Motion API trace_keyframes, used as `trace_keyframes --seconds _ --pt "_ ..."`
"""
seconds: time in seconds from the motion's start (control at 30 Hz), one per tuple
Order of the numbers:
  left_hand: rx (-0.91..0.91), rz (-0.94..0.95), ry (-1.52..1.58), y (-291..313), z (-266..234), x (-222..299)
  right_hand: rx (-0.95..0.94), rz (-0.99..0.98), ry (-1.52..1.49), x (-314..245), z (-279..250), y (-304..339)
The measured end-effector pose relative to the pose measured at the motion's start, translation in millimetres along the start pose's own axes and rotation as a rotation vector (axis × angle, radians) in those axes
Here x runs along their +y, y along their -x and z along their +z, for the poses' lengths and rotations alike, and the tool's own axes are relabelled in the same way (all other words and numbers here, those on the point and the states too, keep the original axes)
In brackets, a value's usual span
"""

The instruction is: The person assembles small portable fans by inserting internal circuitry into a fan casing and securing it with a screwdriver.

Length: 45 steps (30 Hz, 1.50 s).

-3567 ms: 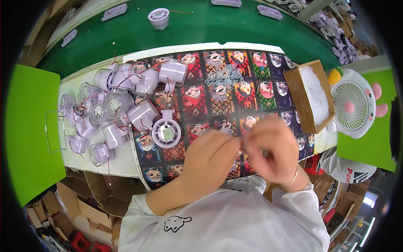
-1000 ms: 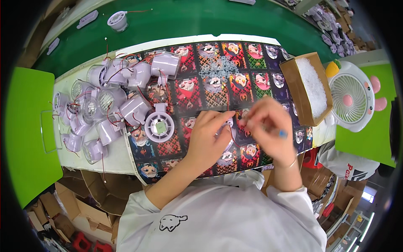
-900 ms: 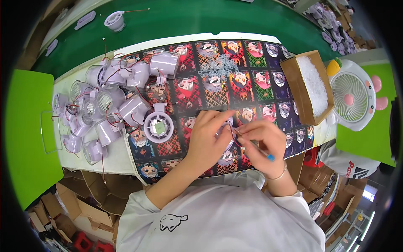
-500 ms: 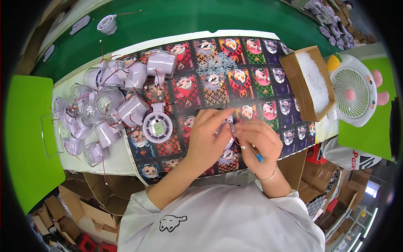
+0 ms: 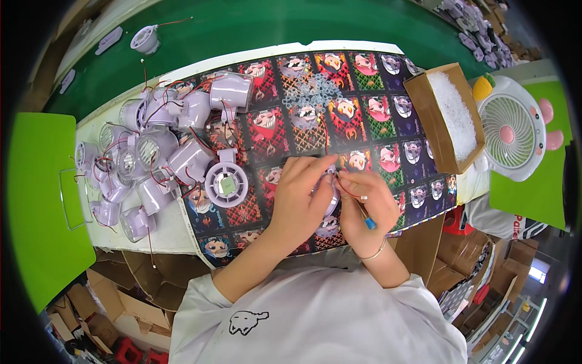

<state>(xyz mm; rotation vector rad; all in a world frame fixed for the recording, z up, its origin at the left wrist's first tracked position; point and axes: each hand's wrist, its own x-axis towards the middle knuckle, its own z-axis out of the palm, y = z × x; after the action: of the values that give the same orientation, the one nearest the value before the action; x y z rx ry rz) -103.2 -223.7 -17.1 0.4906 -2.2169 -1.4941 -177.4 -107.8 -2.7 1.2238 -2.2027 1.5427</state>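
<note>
My left hand [image 5: 297, 197] is closed around a small lilac plastic housing [image 5: 332, 200], mostly hidden by my fingers. Close against it, the fingers of my right hand [image 5: 371, 209] pinch at the part's upper side, near thin red and dark wires with a small white connector [image 5: 364, 197]. A slim tool with a blue end [image 5: 370, 223] lies within my right palm; its tip and exact kind are hidden. Left of my hands stands a lilac round fan housing [image 5: 227, 185] with a greenish square in its middle. Small translucent rings [image 5: 312, 92] lie scattered beyond my hands.
Many lilac wired housings [image 5: 157, 148] are heaped at the left. An open cardboard box [image 5: 433, 127] of clear small pieces stands at the right, beside a white desk fan [image 5: 508, 130]. Behind the patterned mat runs a green belt [image 5: 254, 27] carrying lilac parts.
My right hand has shifted slightly left and turned, and the white connector now sits higher and farther right. Parts on the green belt have moved left. My left hand keeps its hold.
</note>
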Motion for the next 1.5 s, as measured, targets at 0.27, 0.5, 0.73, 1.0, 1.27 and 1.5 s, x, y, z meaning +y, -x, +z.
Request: trace_keyframes --seconds 0.27,0.5,0.73,1.0,1.27,1.5 --pt "0.021 0.06 0.031 0.0 0.8 -3.3 -0.618 -0.264 -0.151 24.3 -29.1 -77.1" --pt "0.004 0.054 0.013 0.8 0.6 -7.2 -1.195 -0.197 -0.204 20.7 -7.0 -149.7" --pt "0.006 0.047 0.057 3.8 -3.8 -4.4 -0.571 -0.046 0.13 40.9 -31.7 -128.0" --pt "0.042 0.044 0.037 4.6 1.1 -5.4 -0.386 -0.107 0.606 68.0 -72.5 -50.1" --pt "0.35 0.279 -0.041 -4.3 -33.0 9.4 -0.427 0.035 -0.227 28.9 10.9 -105.9" --pt "0.042 0.362 -0.34 8.6 -46.1 9.9 -0.508 -0.051 0.643 121.5 135.6 -251.3"
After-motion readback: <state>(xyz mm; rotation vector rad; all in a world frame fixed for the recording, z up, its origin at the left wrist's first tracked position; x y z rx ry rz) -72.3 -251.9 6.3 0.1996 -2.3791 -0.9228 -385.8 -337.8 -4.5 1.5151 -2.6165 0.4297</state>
